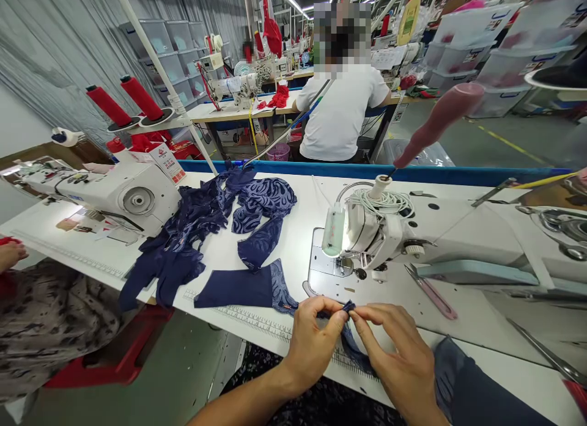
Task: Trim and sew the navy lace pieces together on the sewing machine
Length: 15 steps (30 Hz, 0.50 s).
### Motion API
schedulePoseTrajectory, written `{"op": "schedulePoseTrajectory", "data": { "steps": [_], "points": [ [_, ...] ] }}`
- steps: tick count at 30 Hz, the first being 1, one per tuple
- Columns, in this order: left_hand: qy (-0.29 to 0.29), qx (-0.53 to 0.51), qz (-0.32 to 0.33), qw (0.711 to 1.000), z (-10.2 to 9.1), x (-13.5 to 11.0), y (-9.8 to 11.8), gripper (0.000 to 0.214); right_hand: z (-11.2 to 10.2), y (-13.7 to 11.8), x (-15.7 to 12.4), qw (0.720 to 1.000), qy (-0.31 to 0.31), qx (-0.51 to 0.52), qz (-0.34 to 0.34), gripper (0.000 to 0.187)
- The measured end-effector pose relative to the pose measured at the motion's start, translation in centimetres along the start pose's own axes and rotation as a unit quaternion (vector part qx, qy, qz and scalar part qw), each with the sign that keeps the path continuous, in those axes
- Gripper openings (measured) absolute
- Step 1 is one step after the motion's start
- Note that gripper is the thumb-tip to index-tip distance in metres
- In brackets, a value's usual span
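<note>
My left hand (316, 340) and my right hand (398, 356) meet at the table's front edge. Both pinch the same narrow piece of navy lace fabric (351, 343), fingertips nearly touching at its top end. The strip hangs down between my hands over the printed ruler on the table edge. A flat navy piece with a lace border (243, 287) lies just left of my left hand. The white sewing machine (413, 236) stands right behind my hands, its needle area a short way above them.
A heap of navy lace pieces (206, 224) lies on the white table (298, 242) beside a second sewing machine (114, 194) with red thread cones (140, 98). Pink tweezers (433, 294) and scissors (548, 352) lie to the right. A person in white sits behind with their back turned; another person's hand (11, 253) is at far left.
</note>
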<state>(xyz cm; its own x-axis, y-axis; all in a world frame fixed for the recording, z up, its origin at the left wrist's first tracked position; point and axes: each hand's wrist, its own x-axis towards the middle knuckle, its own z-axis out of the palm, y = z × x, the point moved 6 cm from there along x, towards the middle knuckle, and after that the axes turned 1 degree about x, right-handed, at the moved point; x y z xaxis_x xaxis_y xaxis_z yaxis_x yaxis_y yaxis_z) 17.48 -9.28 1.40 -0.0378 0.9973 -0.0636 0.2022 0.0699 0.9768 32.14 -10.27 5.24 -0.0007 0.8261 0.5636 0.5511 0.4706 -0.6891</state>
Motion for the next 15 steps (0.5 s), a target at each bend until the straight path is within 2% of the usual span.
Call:
{"op": "schedulePoseTrajectory", "data": {
  "steps": [3, 6, 12, 15],
  "points": [
    [0.004, 0.006, 0.004, 1.000, 0.0, 0.0, 0.0, 0.020, 0.2, 0.9, 0.0, 0.998, -0.022, 0.008, 0.056, 0.008],
    [0.003, 0.012, -0.004, 1.000, 0.1, -0.1, -0.1, 0.017, 0.2, 1.9, 0.0, 0.993, -0.022, 0.013, 0.115, 0.016],
    [0.006, 0.024, -0.009, 1.000, 0.0, -0.2, -0.1, 0.010, 0.3, 1.0, 0.1, 0.996, -0.021, 0.049, 0.065, 0.003],
    [0.005, 0.022, -0.006, 1.000, 0.1, -0.2, -0.2, 0.008, 0.6, 1.4, 0.0, 0.992, -0.043, 0.070, 0.094, 0.005]
  ]
}}
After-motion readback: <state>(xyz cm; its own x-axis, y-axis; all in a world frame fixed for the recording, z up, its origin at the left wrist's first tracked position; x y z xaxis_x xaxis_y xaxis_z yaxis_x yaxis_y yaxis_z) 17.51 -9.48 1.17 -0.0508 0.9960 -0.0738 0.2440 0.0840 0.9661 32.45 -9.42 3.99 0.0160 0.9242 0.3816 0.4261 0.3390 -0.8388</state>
